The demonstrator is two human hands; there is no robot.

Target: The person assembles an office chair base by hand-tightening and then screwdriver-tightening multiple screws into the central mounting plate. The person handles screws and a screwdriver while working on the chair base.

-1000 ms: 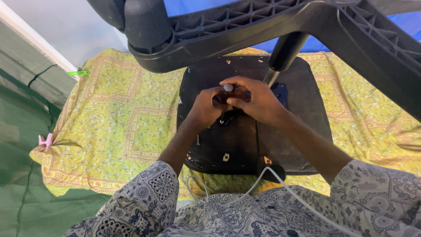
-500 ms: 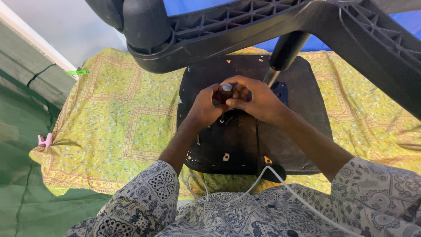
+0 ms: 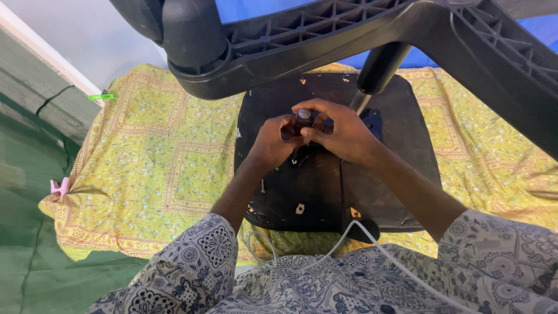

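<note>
An office chair lies upturned here, the flat black underside of its seat facing up, matte and scuffed, roughly square with rounded corners and dotted with small pale screw holes. Both hands meet at its middle. The left hand is curled shut around a small dark handle with a rounded grey tip, and the right hand is wrapped over it from the other side, fingers folded across; the two hands touch. What exactly the handle is fixed to stays hidden under the fingers, though it sits right at the dark mechanism plate in the seat's centre.

The seat rests on a yellow cloth, soft cotton printed with small flowers and square borders, rumpled at its edges. The cloth lies over a dark green floor covering.

Looming close to the camera, the chair's black plastic star base cuts across the top of the view, ribbed on its inner face, with a smooth rounded caster at one arm's end and the glossy gas column running down toward the seat. It covers the seat's far edge. A thin white cable loops over the person's patterned grey sleeves. A pink clip sits at the cloth's left edge, a green one near the wall.
</note>
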